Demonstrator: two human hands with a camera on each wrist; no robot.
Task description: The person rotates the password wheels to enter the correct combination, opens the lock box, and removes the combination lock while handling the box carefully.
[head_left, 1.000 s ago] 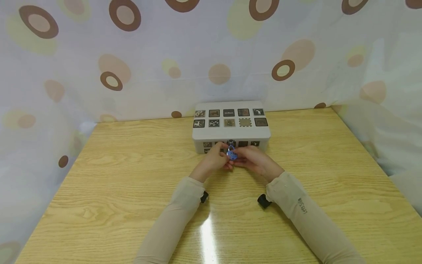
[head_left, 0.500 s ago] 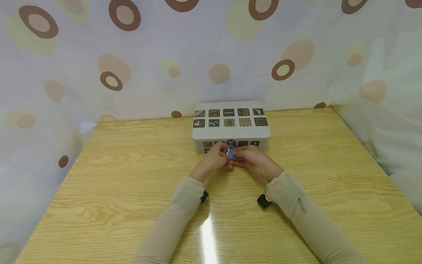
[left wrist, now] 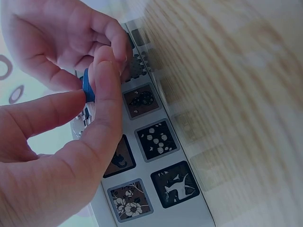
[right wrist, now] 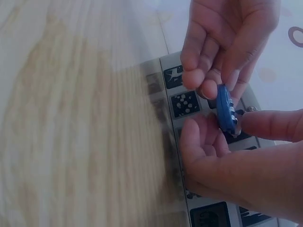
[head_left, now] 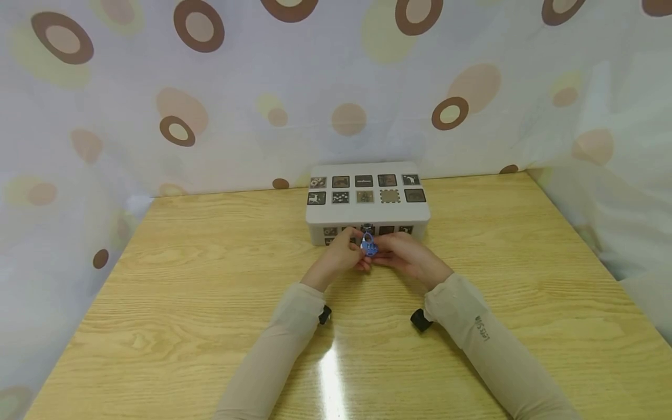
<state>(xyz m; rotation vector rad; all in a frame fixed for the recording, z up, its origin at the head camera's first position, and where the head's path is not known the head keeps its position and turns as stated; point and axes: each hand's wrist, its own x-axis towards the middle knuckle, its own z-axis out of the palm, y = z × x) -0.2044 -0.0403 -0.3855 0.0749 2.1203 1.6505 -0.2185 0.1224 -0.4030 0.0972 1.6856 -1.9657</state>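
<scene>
A small blue combination padlock [head_left: 369,248] is at the front latch of a white box [head_left: 367,211] printed with picture squares. My left hand [head_left: 340,256] pinches the padlock from the left, its thumb and fingertips against the blue body in the left wrist view. From the right, my right hand [head_left: 409,254] holds the other side, with the thumb near the number dials on the padlock [right wrist: 225,109]. Whether the shackle passes through the latch cannot be told.
The box stands at the back of the wooden table [head_left: 210,291], close to a patterned curtain [head_left: 236,105]. A dark wrist-worn device [head_left: 420,320] shows under the right sleeve, another [head_left: 325,314] under the left.
The padlock tilted between the hands half a second ago and now faces forward again, its dials showing. Both hands have stayed in nearly the same place.
</scene>
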